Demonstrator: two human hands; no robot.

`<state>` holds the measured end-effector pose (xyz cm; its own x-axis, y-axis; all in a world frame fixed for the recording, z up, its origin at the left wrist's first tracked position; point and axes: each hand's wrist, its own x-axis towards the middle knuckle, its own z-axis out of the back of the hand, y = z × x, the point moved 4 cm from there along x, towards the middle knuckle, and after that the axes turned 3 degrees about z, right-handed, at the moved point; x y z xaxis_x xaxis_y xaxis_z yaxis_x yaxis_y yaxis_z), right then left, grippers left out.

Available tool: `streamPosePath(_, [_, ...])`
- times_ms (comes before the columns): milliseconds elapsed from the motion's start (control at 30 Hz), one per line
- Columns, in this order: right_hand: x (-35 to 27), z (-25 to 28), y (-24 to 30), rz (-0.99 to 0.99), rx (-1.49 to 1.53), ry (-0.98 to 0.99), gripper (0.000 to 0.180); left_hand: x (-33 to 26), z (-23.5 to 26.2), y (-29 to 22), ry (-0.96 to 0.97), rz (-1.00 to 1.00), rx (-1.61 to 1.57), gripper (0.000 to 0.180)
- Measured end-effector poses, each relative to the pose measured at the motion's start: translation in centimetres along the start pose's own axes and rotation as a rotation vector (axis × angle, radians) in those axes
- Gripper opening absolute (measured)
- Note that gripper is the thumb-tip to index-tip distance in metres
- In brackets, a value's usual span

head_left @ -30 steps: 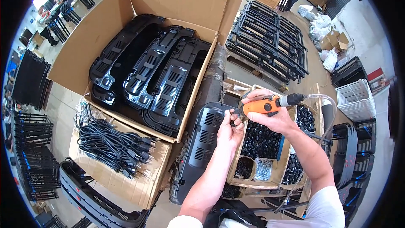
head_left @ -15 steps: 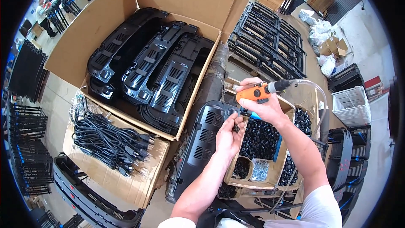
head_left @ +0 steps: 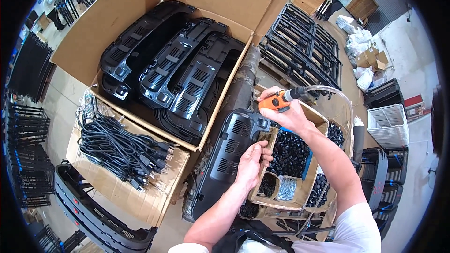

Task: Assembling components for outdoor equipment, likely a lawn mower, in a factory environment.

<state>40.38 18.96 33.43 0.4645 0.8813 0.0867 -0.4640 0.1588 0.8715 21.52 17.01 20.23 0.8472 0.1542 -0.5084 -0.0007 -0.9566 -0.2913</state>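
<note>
One black vented cover [head_left: 227,157] lies just left of the left hand [head_left: 251,159], half-curled (contents, if any, cannot be told), its long axis slanting up rightward toward the right hand [head_left: 291,116], wrapped around an orange hose-fed driver [head_left: 275,102].

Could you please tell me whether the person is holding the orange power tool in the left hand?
No, the right hand grips the orange power tool, and the left hand is apart from it.

Dressed in a plain white short-sleeved fabric shirt [head_left: 323,247], its right sleeve [head_left: 358,228] softly creased, its left sleeve [head_left: 190,249] partly cropped; left hand [head_left: 253,159] and right hand [head_left: 287,114] bare.
</note>
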Motion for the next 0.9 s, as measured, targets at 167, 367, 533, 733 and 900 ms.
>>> streamPosePath(167, [0.1, -0.6, -0.7, -0.02, 0.014, 0.012, 0.031, -0.1, 1.3, 0.4, -0.042, 0.016, 0.025, 0.03])
streamPosePath(367, [-0.2, -0.4, -0.6, -0.058, 0.058, -0.016, 0.03, -1.1, 0.5, -0.4, -0.063, -0.043, 0.077, 0.027])
streamPosePath(533, [-0.1, -0.9, 0.3, -0.097, 0.049, -0.037, 0.043, -0.4, 0.8, -1.1, -0.056, -0.063, -0.001, 0.026])
streamPosePath(733, [-3.0, -0.9, 4.0, -0.025, 0.241, -0.08, 0.05, 0.7, 0.1, -3.1, -0.152, 0.011, -0.26, 0.024])
streamPosePath(900, [-4.9, -1.2, 6.2, -0.045, 0.302, 0.036, 0.052, 2.5, 0.5, -4.1, -0.119, -0.071, -0.563, 0.025])
